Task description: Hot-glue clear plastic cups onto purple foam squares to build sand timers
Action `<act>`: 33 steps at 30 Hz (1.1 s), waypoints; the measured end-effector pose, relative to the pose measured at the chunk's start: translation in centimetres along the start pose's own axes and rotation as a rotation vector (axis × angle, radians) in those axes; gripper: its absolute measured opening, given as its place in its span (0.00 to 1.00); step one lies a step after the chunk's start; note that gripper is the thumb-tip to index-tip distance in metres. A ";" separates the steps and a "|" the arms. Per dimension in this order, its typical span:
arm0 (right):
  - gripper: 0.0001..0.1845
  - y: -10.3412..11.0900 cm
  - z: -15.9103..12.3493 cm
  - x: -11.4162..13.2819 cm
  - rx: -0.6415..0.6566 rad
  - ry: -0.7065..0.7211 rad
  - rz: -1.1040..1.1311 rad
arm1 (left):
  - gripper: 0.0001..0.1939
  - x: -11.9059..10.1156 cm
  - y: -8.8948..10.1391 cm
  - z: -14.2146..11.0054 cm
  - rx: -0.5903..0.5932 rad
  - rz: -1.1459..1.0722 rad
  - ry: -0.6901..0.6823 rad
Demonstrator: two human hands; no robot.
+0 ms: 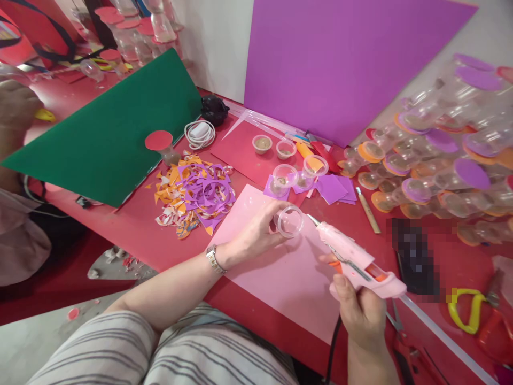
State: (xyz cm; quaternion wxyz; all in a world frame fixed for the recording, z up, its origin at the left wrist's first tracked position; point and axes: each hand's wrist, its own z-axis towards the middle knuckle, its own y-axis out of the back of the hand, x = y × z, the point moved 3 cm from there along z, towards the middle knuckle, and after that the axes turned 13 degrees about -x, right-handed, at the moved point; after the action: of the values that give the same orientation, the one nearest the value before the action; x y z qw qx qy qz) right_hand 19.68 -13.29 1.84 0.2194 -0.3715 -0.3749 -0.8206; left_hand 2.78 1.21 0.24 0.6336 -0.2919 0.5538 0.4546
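Observation:
My left hand [262, 227] is closed around a small clear plastic cup [290, 222], its round rim turned toward me. In my right hand [360, 307] is a pink glue gun [352, 254], gripped by its handle, with a finger at the orange trigger. The metal nozzle points left at the cup's rim, a small gap between them. Both are above a pink sheet [276, 289]. Just beyond lie purple paper squares [331, 189], two of them under clear cups [285, 175]. Two small cups of sand-like filling [262, 144] stand on a red sheet.
Orange and purple paper scraps [200, 187] are heaped left of the pink sheet. Green board [116, 128] and purple board [336, 64] stand behind. Many hourglass-shaped cup assemblies [436, 160] are stacked at right, near a wooden-handled cutter [367, 211] and scissors [467, 310]. Another person's arm [14, 112] is at left.

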 end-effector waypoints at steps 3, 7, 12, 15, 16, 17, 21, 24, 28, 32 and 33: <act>0.13 0.0 -0.1 -0.1 0.005 -0.010 -0.001 | 0.19 -0.1 0.0 0.1 0.006 -0.020 0.010; 0.13 0.0 -0.1 -0.1 0.006 -0.019 -0.010 | 0.19 -0.3 -0.1 0.2 0.017 -0.055 0.069; 0.14 0.0 0.0 0.0 -0.010 -0.017 -0.006 | 0.18 -0.3 -0.1 0.3 0.012 -0.020 0.065; 0.15 0.0 -0.2 -0.2 -0.017 -0.031 -0.001 | 0.18 -0.2 -0.2 0.2 0.013 -0.017 0.066; 0.15 0.0 -0.2 -0.3 -0.026 -0.027 0.004 | 0.18 -0.1 -0.2 0.2 0.015 -0.017 0.067; 0.14 0.0 -0.3 -0.4 -0.033 -0.019 0.007 | 0.18 -0.1 -0.2 0.2 0.017 -0.017 0.068; 0.12 0.0 -0.6 -0.9 -0.029 -0.011 -0.005 | 0.18 -0.1 -0.2 0.1 0.032 -0.023 0.058; 0.12 0.0 -0.5 -0.8 -0.026 -0.015 -0.014 | 0.18 -0.3 -0.1 0.1 0.042 -0.023 0.055; 0.14 0.1 0.0 -0.1 -0.053 0.012 -0.025 | 0.20 -0.3 0.0 0.1 0.049 0.000 0.064; 0.14 0.1 -0.2 -0.3 -0.049 0.015 -0.036 | 0.20 -0.4 0.1 0.1 0.052 0.009 0.064; 0.13 0.2 -0.4 -0.5 -0.047 0.018 -0.037 | 0.20 -0.4 0.1 0.1 0.052 0.010 0.065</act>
State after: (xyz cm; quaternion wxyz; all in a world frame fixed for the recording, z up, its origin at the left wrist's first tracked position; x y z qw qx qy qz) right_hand 19.96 -13.64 1.36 0.1989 -0.3622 -0.3605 -0.8362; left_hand 2.72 1.22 0.68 0.6205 -0.2873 0.5869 0.4335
